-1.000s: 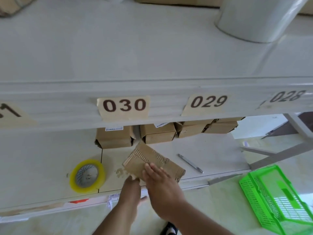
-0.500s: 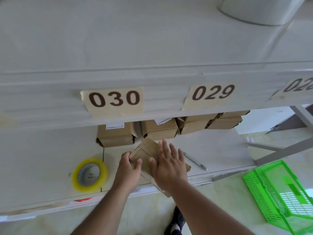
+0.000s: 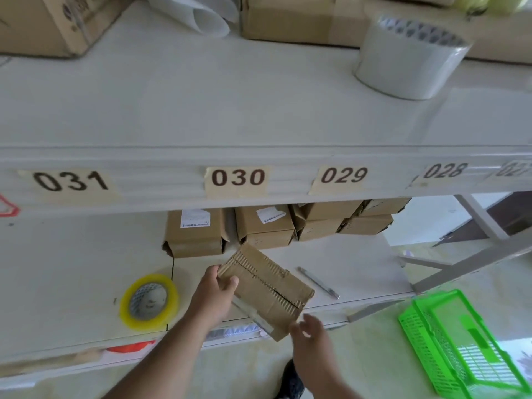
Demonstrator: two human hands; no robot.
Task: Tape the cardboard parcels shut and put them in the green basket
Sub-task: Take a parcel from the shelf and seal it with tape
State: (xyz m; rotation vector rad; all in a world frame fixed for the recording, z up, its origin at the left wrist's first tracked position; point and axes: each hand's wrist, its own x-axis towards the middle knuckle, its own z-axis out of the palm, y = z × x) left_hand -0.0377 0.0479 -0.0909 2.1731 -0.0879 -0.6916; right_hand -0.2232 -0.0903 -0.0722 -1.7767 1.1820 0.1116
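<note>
A white shelving unit (image 3: 259, 110) fills most of the view. Its upper shelf's front edge carries paper labels reading 031 (image 3: 70, 181), 030 (image 3: 237, 177), 029 (image 3: 343, 175) and 028 (image 3: 444, 170). Beneath it runs a lower white shelf (image 3: 72, 269). A slanted white frame brace (image 3: 478, 214) stands at the right end. The pale, glossy floor (image 3: 359, 355) reflects soft daylight.

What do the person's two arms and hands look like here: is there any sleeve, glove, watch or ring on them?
Both forearms are bare as far as the picture shows; no sleeve edge comes into view. The left hand and the right hand wear no gloves. No watch or bracelet shows on either wrist, and no ring can be made out, though the right hand is somewhat blurred.
</note>
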